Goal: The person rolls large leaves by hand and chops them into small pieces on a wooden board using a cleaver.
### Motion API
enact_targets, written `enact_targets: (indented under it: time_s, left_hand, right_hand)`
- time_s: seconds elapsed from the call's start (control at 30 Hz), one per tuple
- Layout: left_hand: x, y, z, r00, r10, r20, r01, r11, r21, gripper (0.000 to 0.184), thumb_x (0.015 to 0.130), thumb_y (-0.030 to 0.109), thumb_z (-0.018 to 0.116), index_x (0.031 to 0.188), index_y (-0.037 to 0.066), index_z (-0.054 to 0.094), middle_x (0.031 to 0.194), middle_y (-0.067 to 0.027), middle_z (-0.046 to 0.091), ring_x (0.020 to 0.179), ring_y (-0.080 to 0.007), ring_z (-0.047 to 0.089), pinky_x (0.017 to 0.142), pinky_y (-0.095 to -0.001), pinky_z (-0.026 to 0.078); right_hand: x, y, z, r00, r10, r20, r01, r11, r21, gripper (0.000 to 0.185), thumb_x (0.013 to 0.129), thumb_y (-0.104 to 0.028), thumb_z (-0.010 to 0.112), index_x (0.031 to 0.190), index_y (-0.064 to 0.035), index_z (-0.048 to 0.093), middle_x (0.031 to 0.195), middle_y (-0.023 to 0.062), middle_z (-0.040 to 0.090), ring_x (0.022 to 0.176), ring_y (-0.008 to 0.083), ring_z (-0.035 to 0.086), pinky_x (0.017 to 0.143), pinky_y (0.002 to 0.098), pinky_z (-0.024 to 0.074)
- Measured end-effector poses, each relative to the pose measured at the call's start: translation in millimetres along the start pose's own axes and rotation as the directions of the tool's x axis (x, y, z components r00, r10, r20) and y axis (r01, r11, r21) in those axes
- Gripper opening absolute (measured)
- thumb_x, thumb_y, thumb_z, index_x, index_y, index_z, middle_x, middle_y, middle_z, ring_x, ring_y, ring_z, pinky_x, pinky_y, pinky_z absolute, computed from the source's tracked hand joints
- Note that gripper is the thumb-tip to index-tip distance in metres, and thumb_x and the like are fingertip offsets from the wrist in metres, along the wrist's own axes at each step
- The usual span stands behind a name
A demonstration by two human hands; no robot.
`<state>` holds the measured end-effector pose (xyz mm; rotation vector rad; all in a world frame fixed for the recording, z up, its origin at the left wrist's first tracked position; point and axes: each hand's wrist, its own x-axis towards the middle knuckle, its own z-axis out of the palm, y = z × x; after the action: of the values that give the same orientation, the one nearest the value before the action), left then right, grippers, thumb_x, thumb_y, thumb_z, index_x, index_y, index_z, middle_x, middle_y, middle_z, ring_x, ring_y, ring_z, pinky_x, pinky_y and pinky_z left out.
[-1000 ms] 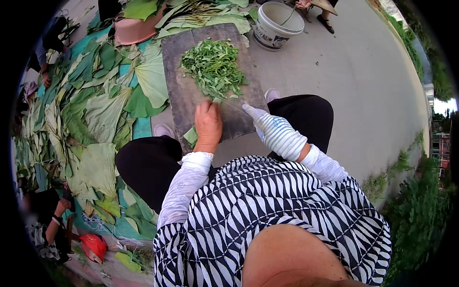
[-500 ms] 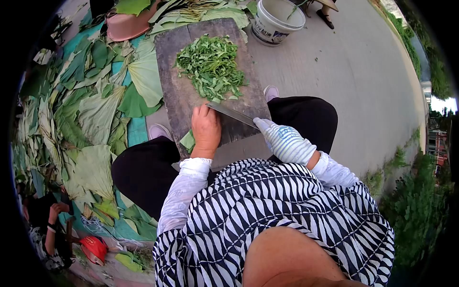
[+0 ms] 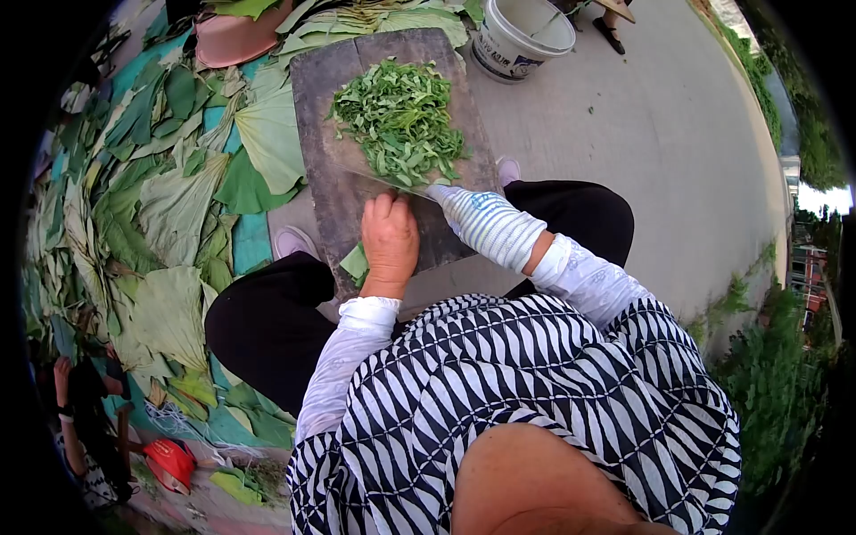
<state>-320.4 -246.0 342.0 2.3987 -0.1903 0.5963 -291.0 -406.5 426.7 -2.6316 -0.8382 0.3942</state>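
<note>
A dark wooden board (image 3: 321,98) lies in front of me between my knees, bearing a heap of chopped green leaves (image 3: 397,120). My bare left hand (image 3: 390,234) presses closed fingers on a folded green leaf (image 3: 355,263), whose end sticks out beside the wrist. In a striped glove, my right hand (image 3: 489,223) is wrapped round the handle of a knife (image 3: 382,178). The thin blade reaches left across the board, just beyond my left fingertips and at the near edge of the heap. The glove hides the handle.
Large flat leaves (image 3: 165,299) cover a teal sheet on the left. A pink basin (image 3: 236,37) stands at the upper left and a white bucket (image 3: 517,45) beyond the board. Other people are at the lower left and top right, near a red bag (image 3: 169,464).
My right hand has moved left and forward with the knife, so the blade now extends past my left fingertips. My left hand has stayed nearly in place.
</note>
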Motion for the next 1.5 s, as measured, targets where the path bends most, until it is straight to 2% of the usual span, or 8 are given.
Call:
enact_targets:
  time_s: [0.13,0.3,0.57,0.83,1.1,1.13,1.43,1.5]
  left_hand:
    - [1.0,1.3,-1.4,0.999,0.006,-0.050,-0.008,0.999,-0.037,0.018,0.075,0.002,0.064,0.093,0.003,0.063,0.097,-0.0105,0.059,0.087,-0.0312,0.055,0.075,-0.0396,0.047]
    - [-2.3,-4.4,2.2,0.999,0.008,-0.036,-0.011,0.997,-0.071,0.018,0.075,0.004,0.063,0.092,0.002,0.061,0.098,-0.0123,0.058,0.088,-0.0323,0.055,0.077,-0.0413,0.047]
    - [-1.0,-2.8,0.6,0.999,-0.018,-0.032,0.016,0.998,-0.069,0.018,0.073,0.002,0.062,0.091,0.001,0.060,0.098,-0.0123,0.057,0.088,-0.0332,0.054,0.076,-0.0416,0.046]
    - [0.2,-2.5,-1.0,0.999,0.015,-0.043,-0.018,0.997,-0.072,0.019,0.072,0.002,0.062,0.091,0.002,0.059,0.093,-0.0124,0.054,0.086,-0.0336,0.052,0.074,-0.0424,0.046]
    - [1.1,-2.6,1.5,0.999,-0.046,-0.029,0.044,0.997,-0.057,0.014,0.074,0.003,0.062,0.088,0.002,0.060,0.090,-0.0130,0.054,0.083,-0.0339,0.052,0.072,-0.0435,0.045]
    - [1.3,-1.3,1.5,0.998,-0.045,-0.033,0.043,0.997,-0.058,0.013,0.074,0.003,0.061,0.087,0.002,0.060,0.089,-0.0132,0.054,0.083,-0.0342,0.052,0.072,-0.0437,0.045]
    - [0.6,-2.6,3.1,0.999,-0.004,-0.042,0.002,0.999,-0.041,0.016,0.075,0.004,0.061,0.091,0.001,0.061,0.092,-0.0138,0.055,0.085,-0.0337,0.052,0.074,-0.0427,0.045]
    - [0.3,-2.3,2.9,0.999,0.010,-0.042,-0.011,1.000,-0.024,0.017,0.075,0.004,0.061,0.092,0.001,0.062,0.093,-0.0134,0.055,0.086,-0.0332,0.053,0.075,-0.0424,0.045]
  right_hand:
    - [9.4,6.9,8.5,0.973,0.206,-0.107,-0.196,0.976,0.098,0.036,0.089,-0.015,0.053,0.123,-0.0027,0.049,0.087,0.0237,0.064,0.079,0.0387,0.063,0.069,0.0451,0.0504]
    - [-13.4,-7.3,-6.8,0.972,0.122,-0.199,-0.110,0.991,0.071,0.036,0.088,-0.012,0.053,0.123,-0.0019,0.049,0.091,0.0231,0.064,0.082,0.0381,0.063,0.071,0.0438,0.0510]
    - [-82.4,-19.0,-18.1,0.991,0.035,-0.132,-0.031,0.999,0.037,0.034,0.085,-0.002,0.052,0.119,0.0001,0.053,0.100,0.0226,0.062,0.087,0.0365,0.062,0.073,0.0406,0.0525]
    - [-89.7,-19.5,-20.4,0.982,0.179,0.064,-0.183,0.981,0.060,0.032,0.082,-0.004,0.050,0.113,0.0014,0.050,0.084,0.0198,0.060,0.078,0.0366,0.061,0.069,0.0421,0.0496]
    - [-59.5,-6.1,-13.2,0.996,0.065,0.066,-0.064,0.998,-0.012,0.035,0.085,-0.005,0.046,0.119,0.0043,0.049,0.100,0.0253,0.063,0.092,0.0366,0.063,0.081,0.0401,0.0517]
    - [-55.4,-3.1,-6.0,0.998,0.027,-0.057,-0.027,1.000,-0.001,0.030,0.083,-0.002,0.052,0.112,0.0011,0.055,0.082,0.0194,0.063,0.075,0.0351,0.063,0.066,0.0409,0.0516]
    - [13.6,-1.3,-0.1,0.992,-0.078,-0.095,0.073,0.996,-0.047,0.030,0.085,-0.008,0.051,0.114,-0.0014,0.055,0.089,0.0193,0.064,0.081,0.0347,0.064,0.068,0.0408,0.0519]
    - [22.9,1.6,-24.7,0.988,-0.087,0.127,0.094,0.994,-0.056,0.031,0.086,-0.009,0.052,0.116,-0.0052,0.055,0.090,0.0173,0.065,0.080,0.0351,0.064,0.067,0.0413,0.0519]
